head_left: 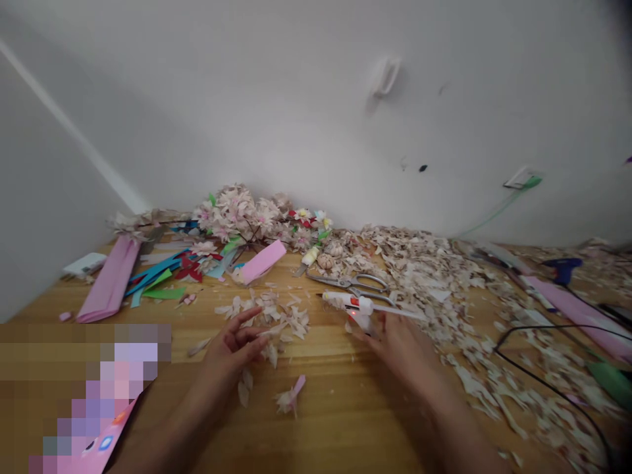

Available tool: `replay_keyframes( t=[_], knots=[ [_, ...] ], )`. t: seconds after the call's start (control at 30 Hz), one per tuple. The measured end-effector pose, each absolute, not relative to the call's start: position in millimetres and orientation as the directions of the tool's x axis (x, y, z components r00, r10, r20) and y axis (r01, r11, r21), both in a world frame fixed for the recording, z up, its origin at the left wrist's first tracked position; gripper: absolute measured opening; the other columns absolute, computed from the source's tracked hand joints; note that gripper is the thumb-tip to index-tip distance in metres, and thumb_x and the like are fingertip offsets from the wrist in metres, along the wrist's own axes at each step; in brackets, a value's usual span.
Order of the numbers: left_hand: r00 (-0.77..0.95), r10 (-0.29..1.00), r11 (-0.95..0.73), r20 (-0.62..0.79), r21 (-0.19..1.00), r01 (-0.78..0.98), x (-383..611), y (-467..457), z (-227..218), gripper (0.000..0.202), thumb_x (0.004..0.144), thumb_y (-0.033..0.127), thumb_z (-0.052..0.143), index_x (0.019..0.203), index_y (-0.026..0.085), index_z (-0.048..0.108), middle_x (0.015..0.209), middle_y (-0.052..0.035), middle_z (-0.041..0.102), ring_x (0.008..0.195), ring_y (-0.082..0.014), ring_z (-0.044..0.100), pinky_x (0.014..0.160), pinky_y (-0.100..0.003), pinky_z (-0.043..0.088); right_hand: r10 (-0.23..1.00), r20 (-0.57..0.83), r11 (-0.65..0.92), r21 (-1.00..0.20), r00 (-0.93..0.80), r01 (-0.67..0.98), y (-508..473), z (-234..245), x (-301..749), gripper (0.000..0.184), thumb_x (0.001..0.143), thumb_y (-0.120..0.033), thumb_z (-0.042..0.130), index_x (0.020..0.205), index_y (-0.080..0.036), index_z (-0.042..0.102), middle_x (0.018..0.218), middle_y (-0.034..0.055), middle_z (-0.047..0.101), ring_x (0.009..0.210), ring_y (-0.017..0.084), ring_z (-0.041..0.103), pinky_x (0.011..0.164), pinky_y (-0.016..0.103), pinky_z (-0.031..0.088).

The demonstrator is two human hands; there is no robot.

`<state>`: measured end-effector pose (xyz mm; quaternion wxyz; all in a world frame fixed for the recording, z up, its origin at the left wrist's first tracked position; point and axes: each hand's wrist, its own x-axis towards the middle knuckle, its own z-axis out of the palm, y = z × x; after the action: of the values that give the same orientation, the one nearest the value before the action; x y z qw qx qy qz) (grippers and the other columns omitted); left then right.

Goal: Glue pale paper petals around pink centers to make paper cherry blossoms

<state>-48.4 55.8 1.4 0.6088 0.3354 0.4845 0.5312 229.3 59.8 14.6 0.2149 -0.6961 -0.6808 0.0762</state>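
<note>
My right hand (pixel 397 342) is wrapped round the handle of a white glue gun (pixel 348 301) with red marks, its nozzle pointing left and a pale glue stick (pixel 402 311) jutting from its rear. A small red light glows on the gun. My left hand (pixel 237 345) hovers at a pile of dry, pale petals (pixel 293 319), thumb and fingers apart; a petal lies close to the thumb, and I cannot tell whether they touch. Nearer me on the table lies a small petal flower with a pink paper strip (pixel 299 387).
Scissors (pixel 355 283) lie just behind the glue gun. Pink folded paper (pixel 111 276) and coloured strips are at left, finished flowers (pixel 241 214) against the wall. Loose petals (pixel 424 270), a black cable (pixel 543 326) and a blue glue gun (pixel 563 268) occupy the right. A phone-like screen (pixel 111 438) sits lower left.
</note>
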Motion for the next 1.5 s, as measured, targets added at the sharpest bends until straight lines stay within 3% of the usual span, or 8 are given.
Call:
replay_keyframes(
  t=[0.13, 0.23, 0.33, 0.5, 0.77, 1.07, 1.27, 1.5],
  knots=[
    [-0.022, 0.973, 0.21, -0.228, 0.926, -0.313, -48.4, 56.6, -0.3, 0.059, 0.053, 0.026, 0.079, 0.107, 0.019, 0.057, 0.069, -0.0008, 0.069, 0.052, -0.0112, 0.058, 0.048, -0.02, 0.044, 0.967, -0.029, 0.217, -0.423, -0.252, 0.88, 41.7, 28.6, 204.6, 0.016, 0.075, -0.035, 0.061, 0.078, -0.02, 0.056, 0.075, 0.0036, 0.061, 0.07, 0.022, 0.057, 0.061, 0.03, 0.041],
    [-0.004, 0.976, 0.204, -0.216, 0.931, -0.302, -49.8, 57.3, -1.9, 0.061, 0.055, 0.025, 0.079, 0.11, 0.019, 0.054, 0.071, -0.001, 0.069, 0.053, -0.0103, 0.058, 0.049, -0.019, 0.045, 0.812, -0.026, 0.455, -0.599, -0.584, 0.659, 38.2, 26.0, 175.3, 0.017, 0.078, -0.03, 0.061, 0.094, -0.023, 0.057, 0.093, 0.0017, 0.06, 0.086, 0.018, 0.055, 0.073, 0.026, 0.042],
    [0.031, 0.978, 0.206, -0.206, 0.933, -0.295, -51.6, 57.8, -2.6, 0.06, 0.058, 0.023, 0.077, 0.112, 0.02, 0.051, 0.069, 0.001, 0.068, 0.053, -0.0089, 0.057, 0.052, -0.018, 0.046, 0.747, 0.012, 0.503, -0.665, -0.665, 0.552, 39.3, 16.1, 154.9, 0.013, 0.078, -0.024, 0.063, 0.091, -0.022, 0.06, 0.096, 0.0023, 0.057, 0.095, 0.018, 0.051, 0.08, 0.026, 0.042],
    [0.029, 0.984, 0.176, -0.175, 0.941, -0.289, -52.5, 56.3, -1.6, 0.058, 0.059, 0.024, 0.077, 0.111, 0.02, 0.051, 0.069, 0.0016, 0.068, 0.057, -0.0098, 0.059, 0.053, -0.018, 0.046, 0.802, -0.015, 0.329, -0.823, -0.597, 0.462, 41.9, 5.2, 153.0, 0.007, 0.078, -0.019, 0.059, 0.084, -0.02, 0.063, 0.088, 0.0011, 0.061, 0.085, 0.016, 0.055, 0.076, 0.026, 0.043],
    [0.067, 0.989, 0.141, -0.128, 0.96, -0.241, -55.4, 56.0, -5.2, 0.057, 0.063, 0.024, 0.074, 0.114, 0.024, 0.048, 0.07, 0.0042, 0.066, 0.063, -0.0092, 0.059, 0.058, -0.017, 0.046, 0.831, -0.208, -0.198, -0.977, -0.517, 0.075, 48.7, -5.1, 157.2, 0.024, 0.063, -0.038, 0.072, 0.074, -0.02, 0.06, 0.064, -0.0038, 0.059, 0.055, 0.01, 0.051, 0.054, 0.022, 0.04],
    [0.135, 0.985, -0.115, 0.11, 0.993, 0.033, -49.8, 44.6, -5.3, 0.051, 0.075, 0.024, 0.063, 0.12, 0.029, 0.04, 0.078, 0.0034, 0.066, 0.066, -0.0098, 0.06, 0.06, -0.019, 0.047, 0.889, -0.108, -0.112, -0.994, -0.445, 0.018, 53.2, -5.9, 162.2, 0.029, 0.064, -0.047, 0.069, 0.066, -0.019, 0.06, 0.064, -0.0029, 0.054, 0.058, 0.011, 0.047, 0.057, 0.024, 0.036],
    [0.417, 0.763, -0.637, 0.494, 0.684, 0.355, -53.2, 29.6, 2.0, 0.062, 0.078, 0.01, 0.054, 0.128, 0.035, 0.028, 0.085, 0.0033, 0.066, 0.077, -0.0127, 0.061, 0.073, -0.027, 0.049, 0.878, -0.069, -0.049, -0.997, -0.473, 0.056, 52.0, 1.4, 166.0, 0.022, 0.066, -0.039, 0.071, 0.069, -0.02, 0.061, 0.07, -0.0023, 0.056, 0.066, 0.012, 0.05, 0.062, 0.024, 0.037],
    [0.538, 0.597, -0.801, 0.595, 0.409, 0.437, -52.9, 27.8, 7.0, 0.06, 0.075, 0.009, 0.057, 0.126, 0.027, 0.03, 0.089, -0.0028, 0.066, 0.076, -0.0144, 0.063, 0.063, -0.024, 0.052, 0.856, -0.016, 0.047, -0.993, -0.517, 0.107, 51.9, 4.2, 166.9, 0.018, 0.07, -0.038, 0.068, 0.071, -0.02, 0.063, 0.072, -0.0018, 0.057, 0.067, 0.013, 0.051, 0.062, 0.024, 0.038]
  ],
)
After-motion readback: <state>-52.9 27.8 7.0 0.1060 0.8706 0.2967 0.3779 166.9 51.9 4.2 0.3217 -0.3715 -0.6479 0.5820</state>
